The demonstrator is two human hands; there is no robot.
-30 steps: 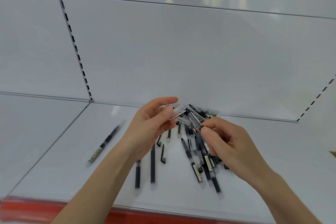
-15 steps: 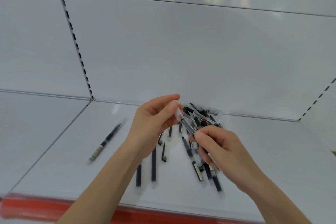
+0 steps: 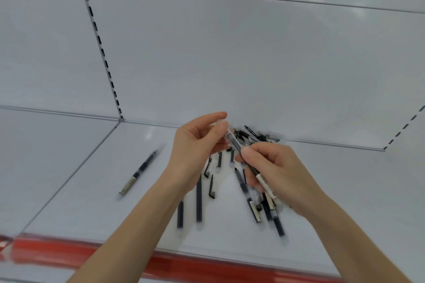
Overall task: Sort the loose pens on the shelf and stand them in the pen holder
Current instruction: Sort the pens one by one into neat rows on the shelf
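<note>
Both hands hold one dark pen [image 3: 235, 143] above the white shelf [image 3: 96, 190]. My left hand [image 3: 197, 145] pinches its clear cap end between thumb and fingers. My right hand [image 3: 276, 167] grips its barrel lower down; the pale labelled end sticks out below the fingers. Under the hands lies a pile of several loose pens and caps [image 3: 255, 202], some hidden by my right hand. More pens [image 3: 251, 133] lie against the back wall. A single pen [image 3: 138, 172] lies apart to the left. No pen holder is in view.
The shelf's back wall [image 3: 230, 64] rises right behind the pile. A slotted upright [image 3: 99, 39] runs down at the left and another at the far right. A red strip [image 3: 115, 257] edges the shelf's front.
The left hand's pinch has moved onto the pen's cap end. The right hand has drawn back toward me along the barrel, and the pen now slants between both hands.
</note>
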